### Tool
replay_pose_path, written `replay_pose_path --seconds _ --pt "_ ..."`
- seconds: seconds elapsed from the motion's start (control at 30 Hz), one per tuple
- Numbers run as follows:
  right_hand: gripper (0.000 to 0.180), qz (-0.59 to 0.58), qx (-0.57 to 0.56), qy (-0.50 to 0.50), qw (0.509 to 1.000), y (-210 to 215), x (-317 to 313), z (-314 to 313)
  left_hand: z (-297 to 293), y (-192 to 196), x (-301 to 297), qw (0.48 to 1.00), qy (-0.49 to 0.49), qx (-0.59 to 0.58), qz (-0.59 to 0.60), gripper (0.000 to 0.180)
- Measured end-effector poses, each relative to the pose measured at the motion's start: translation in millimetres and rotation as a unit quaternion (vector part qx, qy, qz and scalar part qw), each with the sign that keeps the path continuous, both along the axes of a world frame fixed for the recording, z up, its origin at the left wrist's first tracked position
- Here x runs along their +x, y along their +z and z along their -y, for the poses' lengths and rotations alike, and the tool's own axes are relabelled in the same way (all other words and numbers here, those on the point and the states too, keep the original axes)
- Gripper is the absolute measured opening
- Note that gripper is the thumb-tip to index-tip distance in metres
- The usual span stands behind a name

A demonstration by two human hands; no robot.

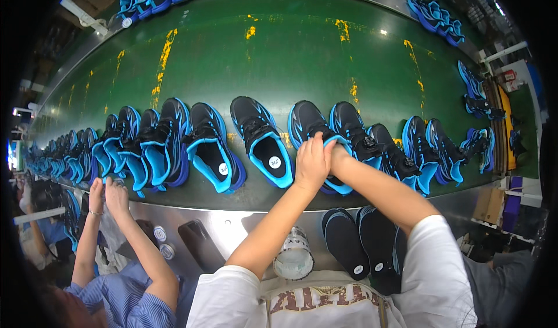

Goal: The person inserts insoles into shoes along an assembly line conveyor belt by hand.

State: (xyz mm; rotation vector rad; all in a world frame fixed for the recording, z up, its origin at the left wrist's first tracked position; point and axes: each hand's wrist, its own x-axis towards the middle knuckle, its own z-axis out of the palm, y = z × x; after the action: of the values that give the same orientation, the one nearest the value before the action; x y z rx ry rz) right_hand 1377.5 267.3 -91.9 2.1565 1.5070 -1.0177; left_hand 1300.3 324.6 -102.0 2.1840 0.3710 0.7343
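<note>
Left hand grips glossy black-blue sneaker; right hand inside.

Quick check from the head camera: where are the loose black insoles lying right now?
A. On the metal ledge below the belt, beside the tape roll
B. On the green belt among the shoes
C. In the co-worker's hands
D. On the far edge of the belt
A: the two black insoles lie on the metal ledge, right of the tape roll, below the shoe that both hands work on.

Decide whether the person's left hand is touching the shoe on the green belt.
Touching. The head view shows the left hand pressed over the shoe at its opening, with no gap between them.
</note>
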Motion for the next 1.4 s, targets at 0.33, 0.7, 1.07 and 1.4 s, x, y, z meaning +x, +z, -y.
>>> replay_pose_path --seconds 0.33,0.7,1.07,1.4 --pt "0.03 0.204 0.049 0.229 0.951 25.3 -13.2 37.8 -10.8 31.2 16.0 0.969 0.006 -0.191 -0.154 0.034" --pt "0.05 -0.044 0.182 -0.133 0.973 10.5 -13.6 47.5 -13.9 19.0 17.4 0.98 -0.07 -0.147 -0.112 0.045" --pt "0.034 -0.015 0.232 -0.182 0.956 -50.2 -7.3 22.1 19.6 2.1 9.6 0.999 -0.025 0.025 0.003 0.034" --pt "0.032 -0.015 0.214 -0.129 0.968 -58.7 0.3 15.9 19.5 -2.8 14.0 0.994 -0.01 0.107 0.026 0.037"
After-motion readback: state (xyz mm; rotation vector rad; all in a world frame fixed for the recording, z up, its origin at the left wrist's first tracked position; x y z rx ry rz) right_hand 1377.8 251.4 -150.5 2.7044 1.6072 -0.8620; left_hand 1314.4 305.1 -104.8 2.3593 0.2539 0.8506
